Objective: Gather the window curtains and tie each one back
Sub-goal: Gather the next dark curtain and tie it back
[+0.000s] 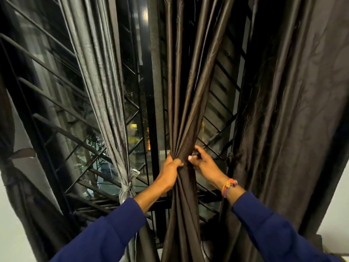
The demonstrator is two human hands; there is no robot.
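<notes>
Bunching between both hands: brown curtain (186, 103)

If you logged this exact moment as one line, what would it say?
left hand: gripping gathered dark brown satin curtain | right hand: at bunch, grip unclear | grey satin curtain: knotted | tie: pending

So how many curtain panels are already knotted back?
2: the silvery grey satin curtain left of centre, and a dark curtain at far left. The far-right side may hide more.
</notes>
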